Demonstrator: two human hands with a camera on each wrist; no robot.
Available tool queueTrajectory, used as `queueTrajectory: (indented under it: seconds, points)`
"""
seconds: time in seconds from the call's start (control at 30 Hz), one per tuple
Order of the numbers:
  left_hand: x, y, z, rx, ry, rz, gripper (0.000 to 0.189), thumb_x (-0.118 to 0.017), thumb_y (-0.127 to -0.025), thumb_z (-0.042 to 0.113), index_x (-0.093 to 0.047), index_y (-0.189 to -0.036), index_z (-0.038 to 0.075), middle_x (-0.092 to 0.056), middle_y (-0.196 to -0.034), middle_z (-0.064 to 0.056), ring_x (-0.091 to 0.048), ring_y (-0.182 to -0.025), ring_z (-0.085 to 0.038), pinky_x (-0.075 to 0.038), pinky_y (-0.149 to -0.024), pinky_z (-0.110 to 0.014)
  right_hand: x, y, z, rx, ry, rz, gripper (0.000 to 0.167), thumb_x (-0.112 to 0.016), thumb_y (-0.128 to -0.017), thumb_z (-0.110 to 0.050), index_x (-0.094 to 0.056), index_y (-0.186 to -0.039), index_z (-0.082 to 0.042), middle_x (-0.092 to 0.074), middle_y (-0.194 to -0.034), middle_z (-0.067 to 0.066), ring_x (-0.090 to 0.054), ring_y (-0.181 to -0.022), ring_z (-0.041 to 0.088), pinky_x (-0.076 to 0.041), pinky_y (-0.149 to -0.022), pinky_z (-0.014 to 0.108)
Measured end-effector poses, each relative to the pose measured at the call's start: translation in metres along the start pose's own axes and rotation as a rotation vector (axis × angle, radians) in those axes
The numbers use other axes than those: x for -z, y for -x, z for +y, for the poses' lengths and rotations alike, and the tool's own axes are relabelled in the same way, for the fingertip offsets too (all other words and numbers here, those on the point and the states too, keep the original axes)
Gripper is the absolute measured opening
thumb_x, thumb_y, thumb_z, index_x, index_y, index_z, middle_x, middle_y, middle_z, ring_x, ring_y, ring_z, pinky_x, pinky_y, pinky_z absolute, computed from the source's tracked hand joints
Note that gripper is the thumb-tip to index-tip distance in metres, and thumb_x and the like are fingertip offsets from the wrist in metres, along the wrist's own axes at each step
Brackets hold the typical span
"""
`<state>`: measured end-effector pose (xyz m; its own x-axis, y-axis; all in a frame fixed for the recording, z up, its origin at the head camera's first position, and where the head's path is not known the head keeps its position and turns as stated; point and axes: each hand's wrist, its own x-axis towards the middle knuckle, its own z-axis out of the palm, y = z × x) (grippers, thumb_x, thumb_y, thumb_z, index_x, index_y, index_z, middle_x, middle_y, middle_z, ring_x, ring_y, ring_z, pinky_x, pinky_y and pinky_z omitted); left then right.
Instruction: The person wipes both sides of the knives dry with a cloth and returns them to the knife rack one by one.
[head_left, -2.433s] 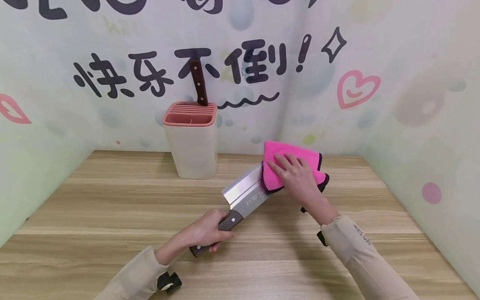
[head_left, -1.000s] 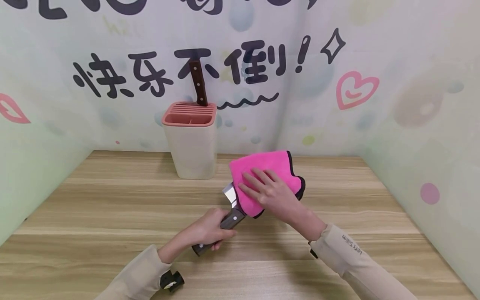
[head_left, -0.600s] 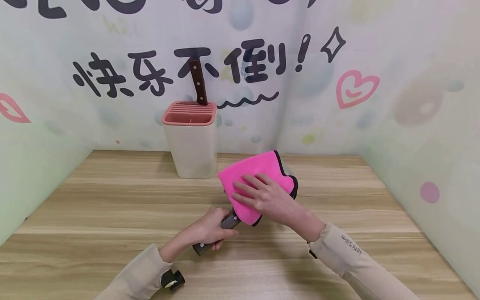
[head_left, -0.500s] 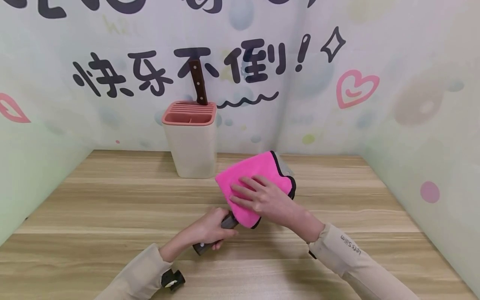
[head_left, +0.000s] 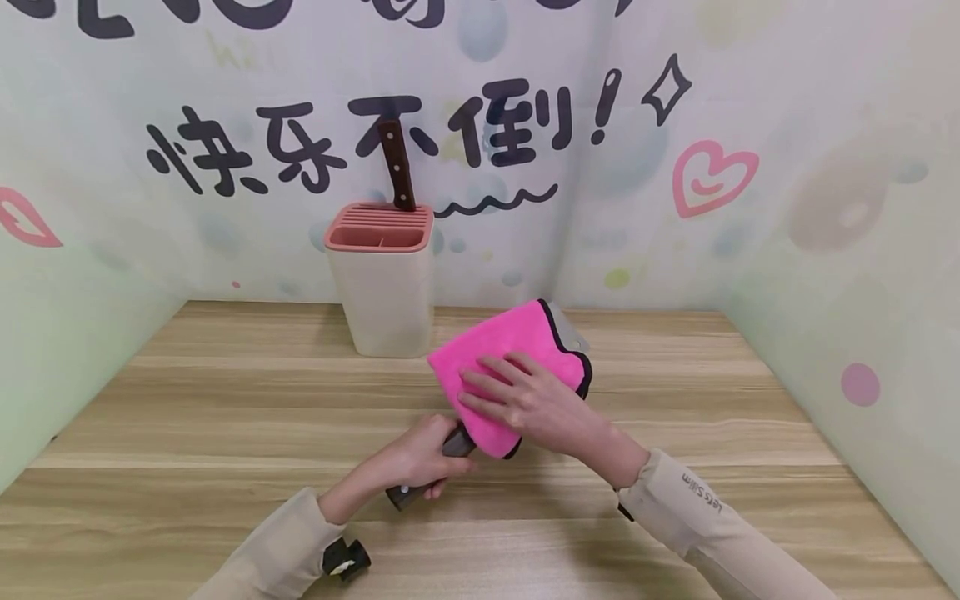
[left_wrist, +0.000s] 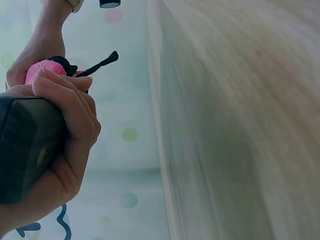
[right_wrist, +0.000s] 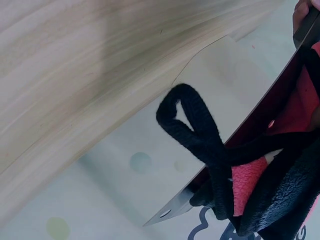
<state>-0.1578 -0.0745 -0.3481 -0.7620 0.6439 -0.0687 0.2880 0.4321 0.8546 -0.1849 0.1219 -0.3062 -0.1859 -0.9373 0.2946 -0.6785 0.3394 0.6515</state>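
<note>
A cleaver is held tilted above the table, its dark handle (head_left: 459, 443) gripped in my left hand (head_left: 416, 454) and its blade (head_left: 570, 329) pointing up and right. A pink cloth with black edging (head_left: 502, 342) covers most of the blade; only the far corner with a small hole shows. My right hand (head_left: 536, 404) holds this cloth against the blade near the handle, fingers spread over it, thumb hidden. In the left wrist view the fingers (left_wrist: 75, 115) curl round the handle. A black cloth loop (right_wrist: 187, 107) hangs beside the blade in the right wrist view.
A white knife block (head_left: 386, 304) with a pink slotted top stands at the back of the wood-grain table (head_left: 225, 417). A brown-handled knife (head_left: 397, 167) stands in its slots. Printed cloth walls (head_left: 637, 225) close in the back and both sides.
My right hand has slid the cloth down and left along the blade, from the far end toward the handle, uncovering the far corner. It barely moves lately. My left hand stays nearly still.
</note>
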Motion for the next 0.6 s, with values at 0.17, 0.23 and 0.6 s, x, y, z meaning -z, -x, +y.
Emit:
queueTrajectory:
  seconds: [0.17, 0.23, 0.6]
  points:
    - [0.001, 0.0, 0.0, 0.009, 0.005, 0.01, 0.011, -0.058, -0.082, 0.004, -0.048, -0.084, -0.002, -0.045, -0.045, 0.0, -0.043, -0.032, -0.007, -0.043, -0.033, -0.028, -0.001, 0.002, 0.003, -0.041, -0.033, -0.009, 0.049, -0.07, -0.074, -0.013, -0.056, -0.121, -0.02, -0.051, -0.126, 0.004, -0.046, -0.114, 0.025, -0.038, -0.092, 0.037]
    - [0.001, 0.001, 0.001, 0.014, 0.008, 0.017, 0.013, -0.058, -0.082, 0.005, -0.048, -0.086, -0.002, -0.045, -0.045, -0.001, -0.043, -0.032, -0.006, -0.043, -0.032, -0.029, -0.002, 0.004, 0.005, -0.068, -0.048, -0.019, 0.05, -0.07, -0.074, -0.011, -0.056, -0.121, -0.019, -0.051, -0.126, 0.004, -0.046, -0.115, 0.026, -0.039, -0.092, 0.037]
    - [0.001, 0.003, 0.002, 0.024, 0.031, 0.041, 0.015, -0.061, -0.081, 0.006, -0.047, -0.082, 0.0, -0.045, -0.044, 0.0, -0.043, -0.032, -0.006, -0.042, -0.031, -0.027, -0.006, 0.012, 0.016, -0.206, -0.068, -0.078, 0.05, -0.069, -0.073, -0.005, -0.058, -0.12, -0.019, -0.053, -0.125, 0.003, -0.047, -0.114, 0.026, -0.041, -0.09, 0.038]
